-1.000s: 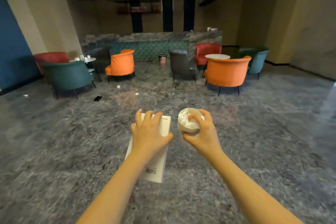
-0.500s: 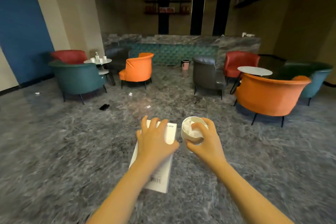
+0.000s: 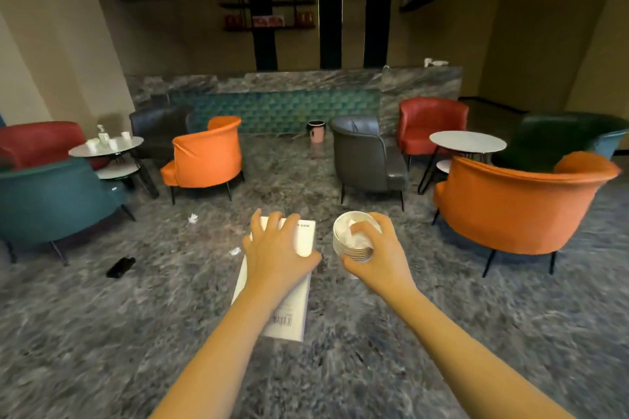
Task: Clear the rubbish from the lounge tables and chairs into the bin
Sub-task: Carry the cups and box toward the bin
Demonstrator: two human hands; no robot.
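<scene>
My left hand grips a flat white carton with a barcode near its lower end, held out in front of me. My right hand holds a stack of white paper cups with crumpled tissue stuffed in the top one. A small pink bin with a dark liner stands far ahead on the floor by the stone counter. Cups and a bottle stand on the round table at the left. Scraps of paper lie on the floor, along with a black object.
Armchairs ring the open floor: teal and red at the left, orange and grey either side of the way ahead, a large orange one close at the right. A second round table stands behind it.
I have walked forward: the chairs, tables and bin are nearer and larger. Both hands keep the same hold on the carton and the cups.
</scene>
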